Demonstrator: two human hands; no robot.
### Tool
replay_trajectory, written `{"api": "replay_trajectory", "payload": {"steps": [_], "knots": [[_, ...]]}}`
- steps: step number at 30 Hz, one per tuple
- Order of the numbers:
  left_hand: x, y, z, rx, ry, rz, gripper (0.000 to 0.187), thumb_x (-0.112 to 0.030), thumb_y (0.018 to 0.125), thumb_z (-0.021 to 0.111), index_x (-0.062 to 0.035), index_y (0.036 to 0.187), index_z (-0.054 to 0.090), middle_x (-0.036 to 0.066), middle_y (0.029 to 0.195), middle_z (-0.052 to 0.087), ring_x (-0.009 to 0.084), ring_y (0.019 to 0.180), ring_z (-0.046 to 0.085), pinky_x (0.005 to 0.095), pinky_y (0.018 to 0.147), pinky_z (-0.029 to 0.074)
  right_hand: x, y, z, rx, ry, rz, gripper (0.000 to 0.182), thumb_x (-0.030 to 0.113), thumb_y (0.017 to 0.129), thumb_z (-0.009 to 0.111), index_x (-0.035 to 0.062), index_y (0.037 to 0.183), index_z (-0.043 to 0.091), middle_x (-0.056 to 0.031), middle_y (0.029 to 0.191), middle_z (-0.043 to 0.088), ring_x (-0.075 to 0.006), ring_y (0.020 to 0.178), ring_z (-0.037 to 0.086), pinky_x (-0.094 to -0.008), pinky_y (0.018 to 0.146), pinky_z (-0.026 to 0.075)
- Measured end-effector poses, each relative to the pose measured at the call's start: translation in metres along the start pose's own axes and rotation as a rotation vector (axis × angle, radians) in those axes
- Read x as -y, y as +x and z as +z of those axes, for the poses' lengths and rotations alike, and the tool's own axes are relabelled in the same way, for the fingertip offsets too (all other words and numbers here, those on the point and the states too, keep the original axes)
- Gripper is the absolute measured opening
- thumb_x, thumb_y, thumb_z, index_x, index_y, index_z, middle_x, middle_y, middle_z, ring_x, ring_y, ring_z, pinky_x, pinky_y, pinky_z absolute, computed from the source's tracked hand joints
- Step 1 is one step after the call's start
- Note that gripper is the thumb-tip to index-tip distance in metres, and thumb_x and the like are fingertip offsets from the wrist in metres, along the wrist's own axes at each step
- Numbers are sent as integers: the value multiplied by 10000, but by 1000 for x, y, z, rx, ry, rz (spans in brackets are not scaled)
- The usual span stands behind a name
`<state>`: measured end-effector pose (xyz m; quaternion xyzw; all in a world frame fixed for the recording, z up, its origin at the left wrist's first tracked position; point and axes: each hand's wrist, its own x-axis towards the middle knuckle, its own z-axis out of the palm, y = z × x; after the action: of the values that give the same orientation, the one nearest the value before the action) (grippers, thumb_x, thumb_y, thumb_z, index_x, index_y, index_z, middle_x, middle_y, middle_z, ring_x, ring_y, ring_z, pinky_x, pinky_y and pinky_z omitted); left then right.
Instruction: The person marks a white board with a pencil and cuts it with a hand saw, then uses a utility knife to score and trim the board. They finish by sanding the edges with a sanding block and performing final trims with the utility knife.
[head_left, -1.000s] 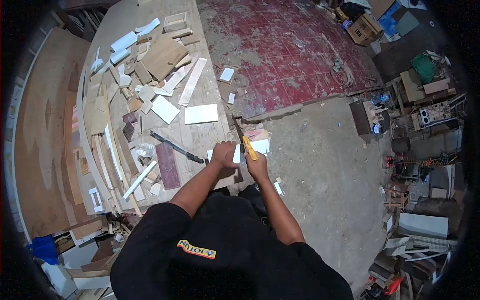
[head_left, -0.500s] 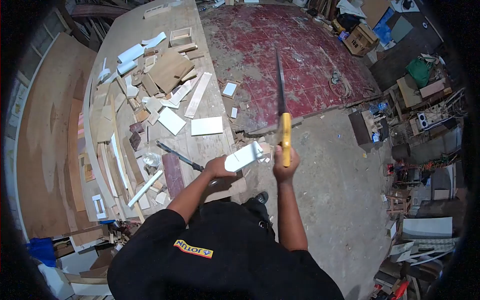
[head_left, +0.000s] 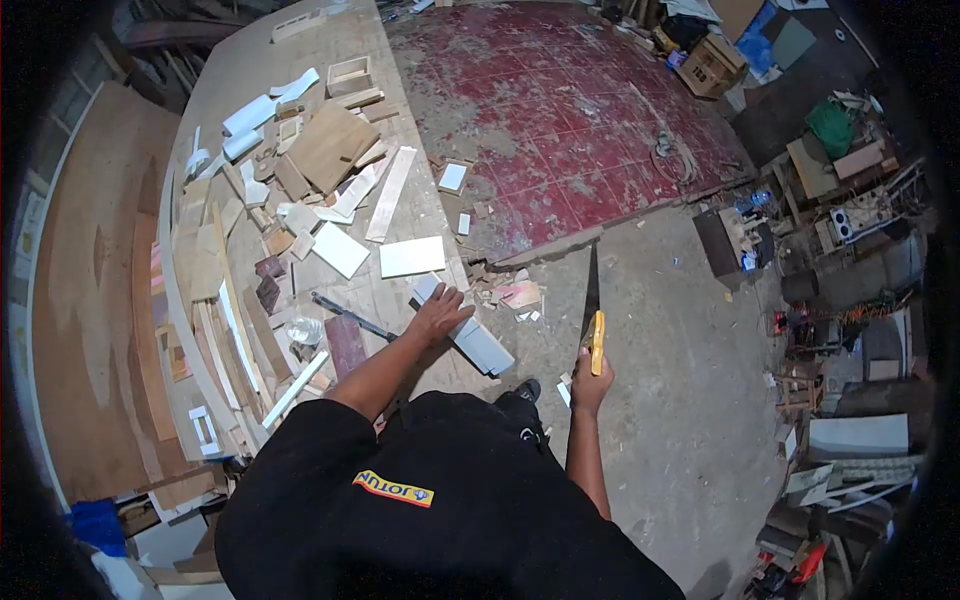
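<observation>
Right now our left hand point(head_left: 440, 316) rests on a grey-white board point(head_left: 483, 347), fingers a little apart and laid across its upper face; whether the thumb grips the side, we cannot tell. The board lies slantwise at the right edge of the worktable point(head_left: 342, 35), its lower end out by the table's corner, near our shoe point(head_left: 530, 388). Our right hand point(head_left: 593, 382) is well apart from it, fingers clamped round the yellow handle point(head_left: 598, 345) of a saw point(head_left: 596, 316). We have its dark blade point(head_left: 592, 280) pointing away from us over the concrete floor point(head_left: 670, 370), touching neither the board nor the table.

Just beyond our left hand we see a white panel point(head_left: 412, 257), with a second panel point(head_left: 341, 250) to its left. A long dark tool point(head_left: 350, 314) reaches toward our left wrist, and beside it lie a maroon board point(head_left: 345, 345) and some crumpled clear plastic point(head_left: 303, 330). Farther up the table we have a heap of offcuts — a brown sheet point(head_left: 333, 147) on top, a pale strip point(head_left: 391, 195) near the edge — and, past those, an open wooden box point(head_left: 349, 76). Red tiles point(head_left: 560, 130) cover the floor beyond.
</observation>
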<state>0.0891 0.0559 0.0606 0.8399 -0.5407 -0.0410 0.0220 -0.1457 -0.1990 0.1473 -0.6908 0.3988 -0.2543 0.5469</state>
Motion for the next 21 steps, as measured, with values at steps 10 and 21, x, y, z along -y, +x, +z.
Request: {"api": "replay_trajectory", "payload": {"steps": [10, 21], "knots": [[18, 11, 11, -280, 26, 216, 472, -221, 823, 661, -202, 1287, 580, 150, 1155, 547, 324, 1194, 510, 618, 1189, 239, -23, -22, -6, -104, -31, 24, 245, 148, 957, 640, 70, 747, 543, 37, 634, 511, -65, 539, 474, -270, 491, 385], [25, 14, 23, 50, 39, 194, 293, -173, 900, 555, -196, 1192, 574, 116, 1148, 572, 321, 1233, 536, 607, 1197, 255, -24, -26, -8, -43, -57, -29, 228, 150, 949, 656, 56, 763, 564, 37, 652, 518, -70, 574, 483, -279, 517, 384]]}}
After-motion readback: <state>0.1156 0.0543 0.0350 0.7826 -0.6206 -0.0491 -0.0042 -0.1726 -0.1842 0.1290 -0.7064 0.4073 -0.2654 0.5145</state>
